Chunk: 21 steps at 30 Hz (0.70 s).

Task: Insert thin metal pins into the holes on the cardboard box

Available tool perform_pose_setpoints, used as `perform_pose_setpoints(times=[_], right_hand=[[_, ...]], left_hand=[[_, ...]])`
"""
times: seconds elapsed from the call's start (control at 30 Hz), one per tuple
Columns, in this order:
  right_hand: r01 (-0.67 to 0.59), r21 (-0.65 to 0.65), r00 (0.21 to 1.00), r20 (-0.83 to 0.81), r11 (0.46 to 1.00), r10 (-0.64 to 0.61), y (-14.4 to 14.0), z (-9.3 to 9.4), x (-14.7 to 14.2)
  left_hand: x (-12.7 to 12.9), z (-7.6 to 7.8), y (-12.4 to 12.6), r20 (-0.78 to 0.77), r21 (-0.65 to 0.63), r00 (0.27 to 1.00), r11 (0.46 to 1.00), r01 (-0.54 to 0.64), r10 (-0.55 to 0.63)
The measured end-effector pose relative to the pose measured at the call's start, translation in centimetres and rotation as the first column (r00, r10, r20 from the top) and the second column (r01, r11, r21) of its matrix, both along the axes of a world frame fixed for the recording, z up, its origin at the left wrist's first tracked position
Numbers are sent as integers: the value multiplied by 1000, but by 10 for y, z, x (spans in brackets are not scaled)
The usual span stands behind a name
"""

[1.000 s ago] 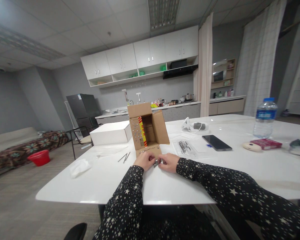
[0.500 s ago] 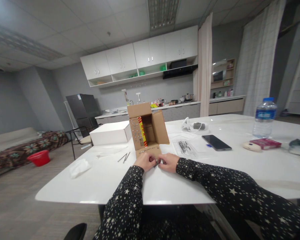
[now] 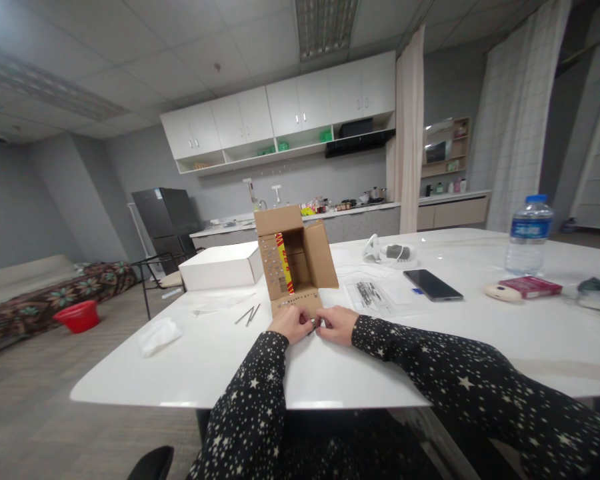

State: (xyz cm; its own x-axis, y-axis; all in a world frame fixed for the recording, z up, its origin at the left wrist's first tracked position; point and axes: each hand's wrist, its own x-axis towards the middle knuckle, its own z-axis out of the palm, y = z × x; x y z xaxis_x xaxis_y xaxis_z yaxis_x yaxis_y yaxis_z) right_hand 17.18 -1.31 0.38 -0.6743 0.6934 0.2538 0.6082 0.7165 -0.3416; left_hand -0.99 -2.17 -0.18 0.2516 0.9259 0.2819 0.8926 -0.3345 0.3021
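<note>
In front of the open cardboard box (image 3: 275, 267) my left hand (image 3: 291, 324) and my right hand (image 3: 337, 326) meet, fingertips almost touching. Both are closed in a pinch around something small and greyish, too tiny to name. The box stands with its flaps spread and its dark inside toward me. A yellow and red tape strip (image 3: 285, 263) runs down its front, beside rows of small shiny pieces. More small dots line the lower flap (image 3: 295, 301), close to my fingers. Two thin metal tools (image 3: 250, 315) lie left of my left hand.
A white box (image 3: 220, 267) and a crumpled tissue (image 3: 160, 337) sit on the left. Toward the right are a clear plastic bag (image 3: 390, 300), a phone (image 3: 433, 285), a white device with a strap (image 3: 390, 253), a dark red box (image 3: 533, 287) and a water bottle (image 3: 527, 237).
</note>
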Motion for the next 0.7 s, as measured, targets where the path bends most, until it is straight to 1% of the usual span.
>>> perform_pose_setpoints(times=[0.27,0.57,0.7], right_hand=[[27,13,1000,2,1000,-27,3,-4,-3],[17,7,1000,15,1000,-17,2,-2,-3],[35,1,999,28,999,-35,2,-2,-4]], left_hand=[[1,2,-2,-17,-11,1000,1000,-16,15],[4,3,-2,-33,-28,999,999,-44,43],[4,4,-3,-38,-37,998,998,-45,44]])
